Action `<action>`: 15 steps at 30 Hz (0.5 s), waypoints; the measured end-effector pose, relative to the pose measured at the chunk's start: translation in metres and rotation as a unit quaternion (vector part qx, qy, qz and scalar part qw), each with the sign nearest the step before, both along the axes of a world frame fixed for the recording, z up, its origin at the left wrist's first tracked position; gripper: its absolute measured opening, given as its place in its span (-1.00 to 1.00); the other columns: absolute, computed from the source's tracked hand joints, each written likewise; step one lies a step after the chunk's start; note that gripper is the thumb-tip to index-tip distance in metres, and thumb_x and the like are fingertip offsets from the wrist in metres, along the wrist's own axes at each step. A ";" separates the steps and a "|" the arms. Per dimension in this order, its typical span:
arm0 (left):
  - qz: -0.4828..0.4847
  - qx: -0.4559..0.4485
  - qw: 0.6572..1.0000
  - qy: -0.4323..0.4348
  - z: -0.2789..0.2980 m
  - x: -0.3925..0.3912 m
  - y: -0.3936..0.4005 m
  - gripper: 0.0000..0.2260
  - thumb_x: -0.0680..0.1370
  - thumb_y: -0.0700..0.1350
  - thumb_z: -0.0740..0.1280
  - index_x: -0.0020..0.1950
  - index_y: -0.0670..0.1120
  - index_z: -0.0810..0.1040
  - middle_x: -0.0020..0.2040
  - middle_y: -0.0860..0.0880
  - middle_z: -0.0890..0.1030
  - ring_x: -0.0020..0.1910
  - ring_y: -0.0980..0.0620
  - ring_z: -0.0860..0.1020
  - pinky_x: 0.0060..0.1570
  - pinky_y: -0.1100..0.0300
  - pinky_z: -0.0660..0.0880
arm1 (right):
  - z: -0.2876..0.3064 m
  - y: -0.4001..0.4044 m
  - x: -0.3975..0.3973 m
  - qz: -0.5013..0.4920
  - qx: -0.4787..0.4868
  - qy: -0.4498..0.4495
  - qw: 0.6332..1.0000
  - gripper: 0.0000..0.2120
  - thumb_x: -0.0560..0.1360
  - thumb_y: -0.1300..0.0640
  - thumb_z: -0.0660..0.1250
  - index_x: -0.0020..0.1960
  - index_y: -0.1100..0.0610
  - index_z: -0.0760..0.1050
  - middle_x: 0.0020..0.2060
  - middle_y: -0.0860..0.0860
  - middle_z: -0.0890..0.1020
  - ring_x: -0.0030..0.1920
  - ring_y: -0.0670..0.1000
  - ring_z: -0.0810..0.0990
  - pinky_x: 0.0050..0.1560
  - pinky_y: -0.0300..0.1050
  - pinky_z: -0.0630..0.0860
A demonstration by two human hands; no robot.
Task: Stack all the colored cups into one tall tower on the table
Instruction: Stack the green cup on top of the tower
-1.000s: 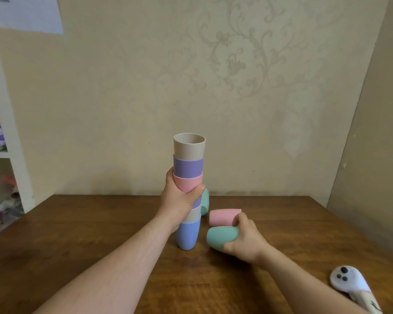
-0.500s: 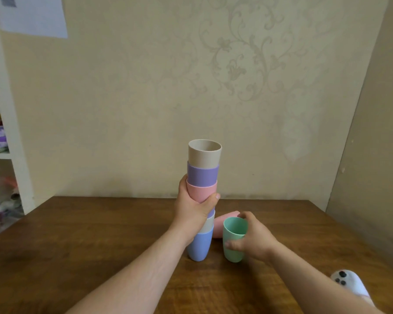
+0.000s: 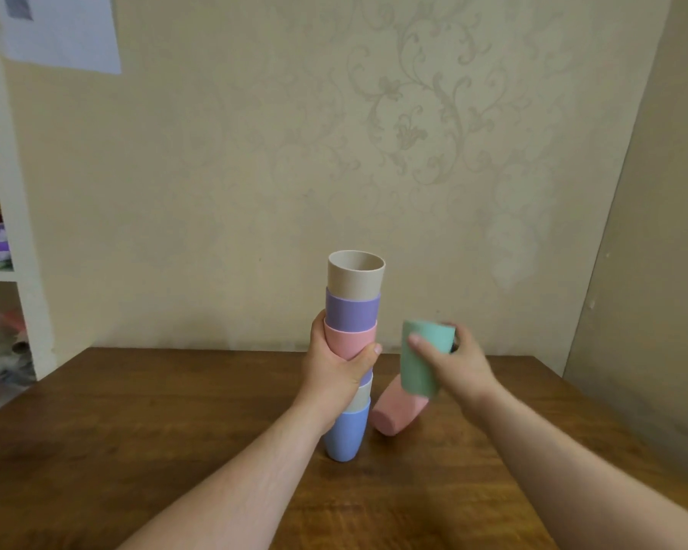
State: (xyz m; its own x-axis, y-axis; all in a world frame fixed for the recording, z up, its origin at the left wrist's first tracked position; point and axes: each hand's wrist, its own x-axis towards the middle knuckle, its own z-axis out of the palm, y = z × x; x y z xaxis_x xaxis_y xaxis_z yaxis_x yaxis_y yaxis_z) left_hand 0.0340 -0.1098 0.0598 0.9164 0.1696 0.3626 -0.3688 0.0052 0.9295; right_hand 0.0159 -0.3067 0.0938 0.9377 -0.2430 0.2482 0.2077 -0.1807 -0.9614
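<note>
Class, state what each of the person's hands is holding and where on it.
Left hand wraps the cup tower at mid-height, around the pink cup. Right hand holds the green cup by its side wall, lifted.

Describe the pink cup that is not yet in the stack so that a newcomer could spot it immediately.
Start at the tall cup tower on the wooden table, steadied by the left hand. Just right of its blue bottom cup is a loose pink cup. Unlike the pink cup nested in the tower, it lies tipped over on the table, below the green cup in the right hand.
</note>
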 end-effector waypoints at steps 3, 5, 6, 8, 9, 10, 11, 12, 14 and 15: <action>0.000 0.005 1.000 0.005 0.001 -0.001 0.001 -0.33 0.42 -0.05 0.65 0.44 0.19 0.44 0.20 0.20 0.70 0.13 0.18 0.69 0.12 0.08 0.64 | 0.071 0.003 0.002 -0.020 0.071 -0.075 0.994 -0.65 0.54 -0.07 0.55 0.20 0.01 0.48 0.15 0.09 0.68 0.00 0.03 0.70 -0.06 0.00 0.67; 0.007 0.019 1.000 0.006 0.004 -0.004 -0.001 -0.36 0.43 -0.04 0.65 0.41 0.22 0.42 0.16 0.26 0.68 0.03 0.33 0.66 0.00 0.20 0.60 | 0.115 0.009 -0.003 -0.001 0.118 -0.123 0.985 -0.67 0.57 -0.07 0.52 0.20 -0.01 0.46 0.11 0.01 0.66 0.01 -0.02 0.69 -0.05 -0.02 0.68; 0.013 0.026 1.000 0.007 0.006 -0.006 -0.002 -0.36 0.44 -0.04 0.64 0.40 0.23 0.41 0.14 0.28 0.66 0.00 0.35 0.65 -0.07 0.25 0.57 | 0.134 0.015 -0.007 0.018 0.135 -0.145 0.980 -0.65 0.57 -0.07 0.51 0.23 -0.02 0.44 0.10 -0.02 0.64 0.02 -0.04 0.69 -0.04 -0.03 0.69; 0.020 0.037 0.999 0.008 0.009 -0.007 -0.002 -0.35 0.45 -0.03 0.64 0.41 0.23 0.39 0.13 0.28 0.63 0.01 0.30 0.62 -0.12 0.31 0.51 | 0.162 0.029 -0.013 0.056 0.142 -0.169 0.974 -0.56 0.57 -0.07 0.52 0.32 0.00 0.41 0.14 -0.03 0.62 0.09 -0.04 0.69 0.06 0.04 0.72; 0.019 0.042 0.999 0.010 0.010 -0.007 -0.002 -0.36 0.46 -0.04 0.63 0.41 0.22 0.37 0.13 0.29 0.61 0.03 0.29 0.60 -0.12 0.33 0.50 | 0.170 0.037 -0.012 0.068 0.130 -0.177 0.973 -0.52 0.56 -0.06 0.54 0.34 0.01 0.40 0.16 -0.02 0.61 0.14 -0.01 0.69 0.13 0.10 0.72; 0.016 0.045 0.999 0.014 0.010 -0.008 -0.002 -0.37 0.47 -0.06 0.62 0.40 0.23 0.36 0.12 0.30 0.60 0.05 0.28 0.59 -0.11 0.34 0.49 | 0.175 0.046 -0.013 0.075 0.113 -0.184 0.974 -0.50 0.53 -0.07 0.57 0.32 0.00 0.40 0.16 -0.01 0.61 0.17 0.02 0.69 0.19 0.16 0.71; 0.014 0.049 0.999 0.017 0.010 -0.008 -0.001 -0.38 0.48 -0.06 0.61 0.39 0.24 0.36 0.11 0.31 0.59 0.05 0.28 0.60 -0.11 0.36 0.49 | 0.177 0.056 -0.012 0.081 0.093 -0.188 0.974 -0.48 0.49 -0.07 0.61 0.28 -0.02 0.41 0.16 0.01 0.61 0.19 0.05 0.69 0.22 0.21 0.70; 0.014 0.054 0.998 0.019 0.010 -0.008 0.000 -0.39 0.48 -0.05 0.61 0.37 0.26 0.35 0.10 0.33 0.59 0.05 0.28 0.60 -0.11 0.38 0.48 | 0.175 0.065 -0.010 0.086 0.070 -0.186 0.976 -0.45 0.44 -0.08 0.64 0.27 -0.04 0.41 0.16 0.02 0.61 0.19 0.06 0.69 0.23 0.21 0.69; 0.019 0.065 0.997 0.022 0.011 -0.010 0.002 -0.39 0.49 -0.03 0.60 0.37 0.28 0.33 0.09 0.39 0.54 0.03 0.36 0.57 -0.13 0.45 0.44 | 0.163 0.081 -0.008 0.100 0.010 -0.165 0.981 -0.33 0.41 -0.04 0.68 0.37 0.01 0.41 0.16 0.00 0.62 0.16 0.01 0.69 0.21 0.11 0.70; 0.020 0.066 0.997 0.024 0.011 -0.011 0.002 -0.38 0.49 -0.03 0.60 0.37 0.28 0.32 0.08 0.40 0.53 -0.01 0.42 0.56 -0.15 0.49 0.43 | 0.153 0.087 -0.007 0.108 -0.029 -0.148 0.983 -0.28 0.41 -0.01 0.69 0.44 0.03 0.40 0.14 -0.04 0.62 0.13 -0.05 0.68 0.18 0.03 0.69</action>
